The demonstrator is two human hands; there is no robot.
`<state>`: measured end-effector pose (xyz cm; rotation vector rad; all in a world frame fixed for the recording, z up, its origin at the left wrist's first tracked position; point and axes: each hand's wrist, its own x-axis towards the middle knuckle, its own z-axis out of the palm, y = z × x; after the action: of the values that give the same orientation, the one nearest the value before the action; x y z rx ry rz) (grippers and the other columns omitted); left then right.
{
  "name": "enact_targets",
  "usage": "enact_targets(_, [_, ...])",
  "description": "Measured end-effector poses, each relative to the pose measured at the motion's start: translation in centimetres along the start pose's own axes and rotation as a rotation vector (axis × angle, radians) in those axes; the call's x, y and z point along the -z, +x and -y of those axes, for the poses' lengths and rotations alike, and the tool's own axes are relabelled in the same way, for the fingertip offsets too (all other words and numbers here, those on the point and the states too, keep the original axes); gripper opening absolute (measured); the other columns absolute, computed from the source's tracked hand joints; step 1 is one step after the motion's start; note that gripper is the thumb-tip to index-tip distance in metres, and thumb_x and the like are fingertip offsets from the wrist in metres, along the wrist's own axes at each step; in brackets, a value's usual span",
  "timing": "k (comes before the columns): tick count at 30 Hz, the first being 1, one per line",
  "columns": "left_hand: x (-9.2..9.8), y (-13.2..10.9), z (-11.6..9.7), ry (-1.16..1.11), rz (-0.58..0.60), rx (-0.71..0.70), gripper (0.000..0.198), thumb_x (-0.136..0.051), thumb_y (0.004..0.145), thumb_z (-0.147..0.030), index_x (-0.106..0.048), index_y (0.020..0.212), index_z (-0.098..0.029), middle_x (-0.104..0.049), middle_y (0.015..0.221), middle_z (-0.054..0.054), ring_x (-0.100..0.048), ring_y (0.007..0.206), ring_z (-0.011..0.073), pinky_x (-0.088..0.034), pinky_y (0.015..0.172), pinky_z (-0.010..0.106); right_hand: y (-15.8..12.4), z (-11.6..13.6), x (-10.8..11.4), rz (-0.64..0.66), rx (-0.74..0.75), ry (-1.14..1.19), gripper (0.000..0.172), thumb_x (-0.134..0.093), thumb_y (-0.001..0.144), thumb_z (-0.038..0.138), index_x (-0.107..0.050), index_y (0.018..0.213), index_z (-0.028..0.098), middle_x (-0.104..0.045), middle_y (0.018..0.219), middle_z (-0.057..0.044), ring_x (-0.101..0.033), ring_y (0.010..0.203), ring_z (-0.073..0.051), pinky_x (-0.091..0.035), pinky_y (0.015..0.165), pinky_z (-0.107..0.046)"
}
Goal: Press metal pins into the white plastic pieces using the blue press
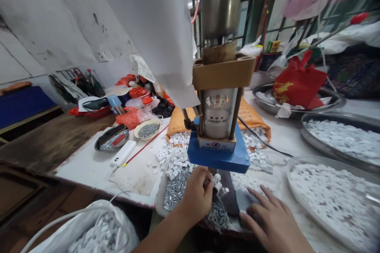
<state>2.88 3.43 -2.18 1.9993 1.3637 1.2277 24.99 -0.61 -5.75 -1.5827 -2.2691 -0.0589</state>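
Note:
My left hand (pixel 194 195) is at the foot of a small press (pixel 219 154) with a blue block and a cylinder above it. Its thumb and forefinger are pinched together under the block; what they hold is hidden. Small white plastic pieces (pixel 218 184) lie just beside these fingertips. Metal nails (pixel 218 215) are heaped below that hand, and more nails (pixel 175 191) fill a clear plastic tub (pixel 160 201) to its left. My right hand (pixel 274 221) has its fingers spread, palm down, over the table beside the grey base plate (pixel 230 195), with nothing seen in it.
Round trays (pixel 297 205) of white pieces stand on the right. A red bag (pixel 299 81) sits in a metal basin behind them. An orange sack (pixel 175 120) lies behind the press. Bowls of metal parts (pixel 148 129) stand left; a white sack (pixel 127 225) is at the lower left.

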Motion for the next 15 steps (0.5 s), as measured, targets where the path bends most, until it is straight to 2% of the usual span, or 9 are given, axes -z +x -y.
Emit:
enact_targets(2, [0.0,0.3,-0.2,-0.104,0.027,0.099,0.015,-0.054,0.076,-0.008,-0.052,0.085,-0.02,-0.06,0.088,0.003,-0.057,0.085,0.0174,-0.044,0.08,0.03,2.4,1.2,0.5,-0.054,0.008,0.083,0.028,-0.058,0.079,0.045,-0.068,0.095,0.025,-0.065,0.116,-0.008,-0.05,0.117,-0.035,-0.045,0.089,-0.052])
enact_targets(4, [-0.1,0.6,-0.4,-0.204,0.023,0.173,0.012,-0.054,0.077,-0.009,-0.053,0.084,-0.02,-0.062,0.086,0.001,-0.058,0.084,0.0164,-0.044,0.08,0.029,4.5,2.7,0.9,-0.104,0.055,0.173,0.042,-0.06,0.078,0.04,-0.058,0.116,0.022,-0.063,0.12,-0.011,-0.052,0.115,-0.032,-0.046,0.091,-0.049])
enact_targets(7, [-0.3,0.6,-0.6,-0.29,-0.051,0.214,0.009,-0.054,0.076,-0.01,-0.052,0.076,-0.019,-0.062,0.084,0.001,-0.058,0.08,0.0156,-0.045,0.076,0.028,6.5,4.8,1.1,-0.137,0.133,0.27,0.046,-0.06,0.079,0.028,-0.05,0.123,0.021,-0.062,0.118,-0.011,-0.054,0.112,-0.029,-0.047,0.089,-0.046])
enact_targets(10, [-0.7,0.5,-0.5,-0.326,-0.093,0.221,0.008,-0.054,0.075,-0.011,-0.053,0.073,-0.018,-0.063,0.083,0.002,-0.058,0.078,0.0159,-0.045,0.073,0.028,6.3,5.6,0.3,-0.187,0.164,0.318,0.047,-0.056,0.081,0.021,-0.044,0.127,0.022,-0.061,0.119,-0.011,-0.054,0.112,-0.028,-0.047,0.09,-0.046])
enact_targets(13, [-1.1,1.1,-0.2,-0.403,-0.109,0.308,0.004,-0.058,0.076,-0.016,-0.056,0.073,-0.017,-0.063,0.075,0.001,-0.058,0.072,0.0146,-0.046,0.068,0.026,5.1,5.3,-0.8,-0.233,0.087,0.354,0.051,-0.053,0.084,0.023,-0.037,0.132,0.02,-0.056,0.123,-0.014,-0.053,0.114,-0.027,-0.047,0.092,-0.046])
enact_targets(15, [-1.2,2.0,-0.2,-0.472,-0.109,0.343,0.003,-0.059,0.076,-0.019,-0.059,0.074,-0.016,-0.065,0.072,0.001,-0.059,0.071,0.0145,-0.046,0.068,0.025,4.5,4.8,-1.2,-0.239,0.024,0.374,0.047,-0.052,0.084,0.026,-0.038,0.129,0.02,-0.058,0.12,-0.013,-0.055,0.11,-0.027,-0.048,0.09,-0.045])
